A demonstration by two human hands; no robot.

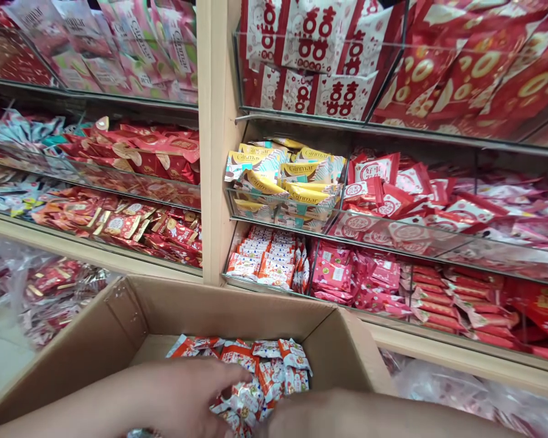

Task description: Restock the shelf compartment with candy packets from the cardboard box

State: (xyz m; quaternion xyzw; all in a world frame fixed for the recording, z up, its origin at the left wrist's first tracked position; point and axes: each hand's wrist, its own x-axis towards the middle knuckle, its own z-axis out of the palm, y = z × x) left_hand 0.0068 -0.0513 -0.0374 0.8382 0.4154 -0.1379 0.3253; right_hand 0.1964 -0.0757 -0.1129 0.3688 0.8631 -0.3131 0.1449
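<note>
Small white, orange and red snack packets (270, 378) lie heaped inside an open cardboard box (228, 307). My left hand (194, 392) reaches into the box from the left, over the heap. Its fingers are apart and bent at the edge of the packets; no packet is plainly gripped. From the right comes my right hand (308, 413), low over the same heap and smeared by motion. Its fingers are hidden at the lower edge of the view, so its grip does not show. Similar packets (267, 261) stand in rows in a shelf compartment beyond the box.
Shelves with clear fronts hold yellow packets (304, 176), pink packets (333, 267) and red-and-white bags (315, 36). A wooden upright (212, 140) divides the shelving. Plastic bags of red packets (57, 286) lie at the lower left, beside the box.
</note>
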